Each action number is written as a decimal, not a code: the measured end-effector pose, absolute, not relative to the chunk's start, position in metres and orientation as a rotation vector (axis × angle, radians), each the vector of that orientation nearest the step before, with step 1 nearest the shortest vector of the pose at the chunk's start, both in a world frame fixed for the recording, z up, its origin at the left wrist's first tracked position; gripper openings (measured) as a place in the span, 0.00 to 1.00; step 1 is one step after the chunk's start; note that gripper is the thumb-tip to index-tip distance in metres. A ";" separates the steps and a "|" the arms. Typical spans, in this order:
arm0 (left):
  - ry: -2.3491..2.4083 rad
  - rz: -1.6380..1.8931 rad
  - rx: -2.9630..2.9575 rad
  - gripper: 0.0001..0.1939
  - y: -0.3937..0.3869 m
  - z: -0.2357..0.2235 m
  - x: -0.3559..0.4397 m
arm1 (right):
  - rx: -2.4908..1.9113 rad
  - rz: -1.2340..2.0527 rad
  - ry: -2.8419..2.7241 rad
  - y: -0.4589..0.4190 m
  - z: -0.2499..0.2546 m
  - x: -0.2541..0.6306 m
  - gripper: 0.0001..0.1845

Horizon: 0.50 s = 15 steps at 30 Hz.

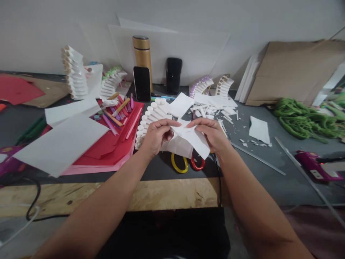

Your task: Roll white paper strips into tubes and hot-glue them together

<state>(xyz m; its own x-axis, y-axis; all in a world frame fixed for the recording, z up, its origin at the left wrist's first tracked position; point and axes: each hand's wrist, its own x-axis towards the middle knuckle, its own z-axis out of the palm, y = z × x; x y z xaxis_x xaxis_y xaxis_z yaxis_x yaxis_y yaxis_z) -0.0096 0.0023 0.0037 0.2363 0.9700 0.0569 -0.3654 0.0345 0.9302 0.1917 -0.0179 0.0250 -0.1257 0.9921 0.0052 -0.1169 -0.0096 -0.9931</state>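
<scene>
A creased white paper piece is hanging between the left hand and the right hand, over the worktop; uneven pulling would probably be risking a tear at the pinch, and a sideways slip could be disturbing the fan of white rolls just beside the left hand; both hands are clamping the paper between closed thumbs and fingers, their tips nearly meeting; nearer the person, a yellow loop and a red loop are showing below the paper.
</scene>
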 end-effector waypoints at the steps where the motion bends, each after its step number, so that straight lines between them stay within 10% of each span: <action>1: 0.757 1.201 1.043 0.11 0.003 0.003 -0.010 | -1.068 1.352 -1.220 -0.018 0.025 0.191 0.08; 15: 0.754 1.036 1.048 0.15 -0.002 0.007 -0.010 | -1.063 1.373 -1.256 -0.019 0.026 0.193 0.08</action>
